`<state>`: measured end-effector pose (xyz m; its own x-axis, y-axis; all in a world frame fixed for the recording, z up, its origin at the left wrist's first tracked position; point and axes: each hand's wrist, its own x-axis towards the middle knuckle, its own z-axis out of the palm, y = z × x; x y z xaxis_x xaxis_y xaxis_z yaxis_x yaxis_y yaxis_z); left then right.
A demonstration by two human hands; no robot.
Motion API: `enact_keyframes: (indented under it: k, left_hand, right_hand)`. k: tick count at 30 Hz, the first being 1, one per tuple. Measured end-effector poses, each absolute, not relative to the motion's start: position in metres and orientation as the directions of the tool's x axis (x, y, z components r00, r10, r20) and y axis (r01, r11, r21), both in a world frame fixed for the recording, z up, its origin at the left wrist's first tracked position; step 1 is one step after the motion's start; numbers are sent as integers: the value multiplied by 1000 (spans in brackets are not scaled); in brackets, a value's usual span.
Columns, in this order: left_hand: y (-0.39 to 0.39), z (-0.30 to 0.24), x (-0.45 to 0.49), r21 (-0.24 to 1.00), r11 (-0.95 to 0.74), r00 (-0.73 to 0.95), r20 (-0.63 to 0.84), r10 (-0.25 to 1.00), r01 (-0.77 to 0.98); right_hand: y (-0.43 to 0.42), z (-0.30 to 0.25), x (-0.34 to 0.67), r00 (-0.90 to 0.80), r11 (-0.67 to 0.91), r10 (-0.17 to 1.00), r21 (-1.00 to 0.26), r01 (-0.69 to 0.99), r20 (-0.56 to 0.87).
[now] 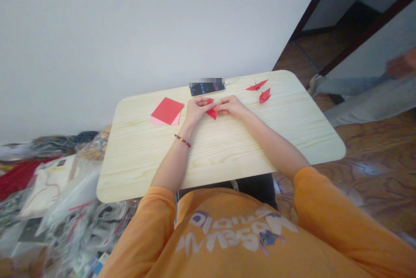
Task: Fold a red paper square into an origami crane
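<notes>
Both of my hands meet over the middle of the table around a small piece of folded red origami paper (pixel 212 114). My left hand (pixel 196 110) grips its left side, fingers closed over the top edge. From the right, my right hand (pixel 230 107) pinches the paper between thumb and fingertips. Part of the paper is hidden under the fingers. Left of my hands lies a stack of square paper (pixel 167 110), red on top with pink showing beneath. On the right are two folded red paper cranes, one with spread wings (pixel 258 85) and one more compact (pixel 264 95).
A phone (pixel 207 88) with a cable rests at the back of the pale wooden table (pixel 227 152), by the white wall. Bagged items (pixel 74 200) are piled at the left. Another person's legs (pixel 347 98) are at the right, near a doorway.
</notes>
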<state>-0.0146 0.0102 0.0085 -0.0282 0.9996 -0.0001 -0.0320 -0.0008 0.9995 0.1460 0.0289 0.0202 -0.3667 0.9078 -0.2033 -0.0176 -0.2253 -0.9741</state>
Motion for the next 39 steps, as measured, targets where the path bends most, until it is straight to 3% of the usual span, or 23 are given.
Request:
enact_keyframes:
  k: [13, 24, 35, 39]
  left_hand:
    - [12, 8, -16, 995, 23, 14, -22, 1000, -95]
    - [11, 5, -11, 998, -11, -46, 7, 999, -68]
    - [13, 3, -11, 998, -45, -79, 42, 996, -41]
    - [14, 2, -10, 996, -76, -101, 70, 992, -55]
  right_hand:
    - [31, 15, 147, -369, -226, 907, -974, -23, -202]
    - [28, 20, 144, -337, -214, 921, -977, -17, -196]
    - [26, 17, 138, -207, -181, 961, -983, 30, -184]
    - [24, 15, 134, -150, -107, 982, -991, 82, -118]
